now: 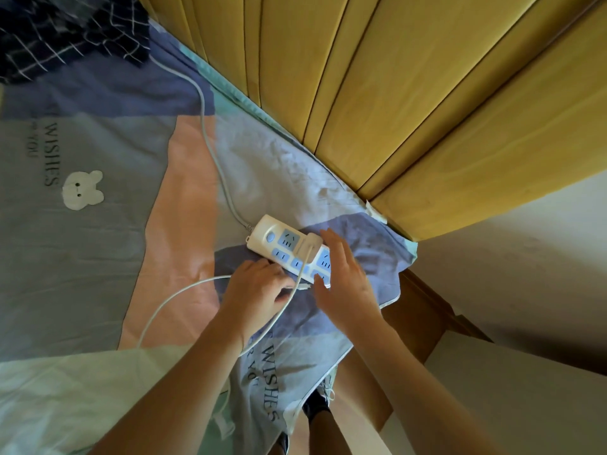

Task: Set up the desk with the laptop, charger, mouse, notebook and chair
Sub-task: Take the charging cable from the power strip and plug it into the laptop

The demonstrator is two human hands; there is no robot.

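Observation:
A white power strip (279,239) with blue sockets lies on the bed sheet (98,257) near the bed's corner. A white charger plug (311,242) sits in one of its sockets, and its thin white cable (170,298) loops left across the sheet. My left hand (256,290) rests at the strip's near edge, with its fingers curled around the charger cable. My right hand (345,277) hovers open, fingers spread, over the strip's right end, just beside the plug. No laptop, mouse, notebook or chair is in view.
The strip's thick grey cord (213,152) runs up toward a dark checked cloth (65,31) at the top left. A yellow wooden headboard (427,93) borders the bed on the right. Light floor (525,290) lies beyond the bed's corner.

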